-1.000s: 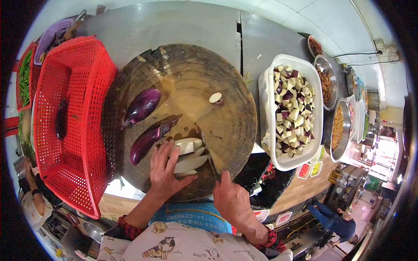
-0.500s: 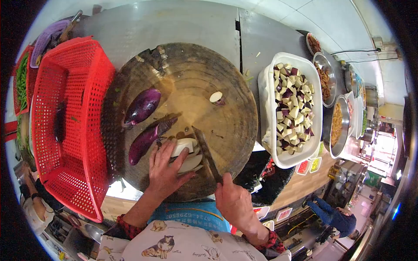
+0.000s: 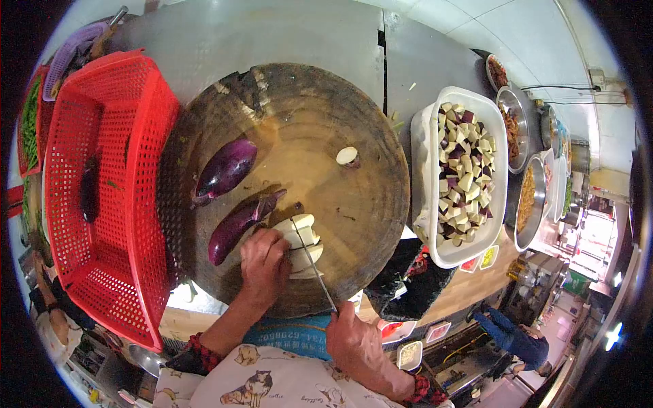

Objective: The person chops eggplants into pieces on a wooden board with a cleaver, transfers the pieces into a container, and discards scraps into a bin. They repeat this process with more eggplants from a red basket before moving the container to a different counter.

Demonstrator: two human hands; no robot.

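Observation:
On a round wooden chopping board (image 3: 340,190), my right hand (image 3: 357,347) grips the handle of a knife (image 3: 314,267). Its blade lies across pale eggplant slices (image 3: 303,231), with pieces on both sides. My left hand (image 3: 266,266), fingers curled, presses on the slices at their left, close beside the blade. Just above it is a purple eggplant (image 3: 235,231). A second whole eggplant (image 3: 226,170) rests higher on the board. To the right sits a small cut end piece (image 3: 347,157), pale face up.
At the left, a red plastic basket (image 3: 139,197) holds a dark eggplant (image 3: 90,190). A white tub (image 3: 420,163) of eggplant chunks (image 3: 466,177) stands right of the board. Metal bowls (image 3: 529,228) of food line the far right. Another person (image 3: 520,340) is in the background.
The knife has shifted left onto the slices and now crosses them. My left hand's fingers have curled in, and the nearby eggplant has moved slightly. The view has shifted a little.

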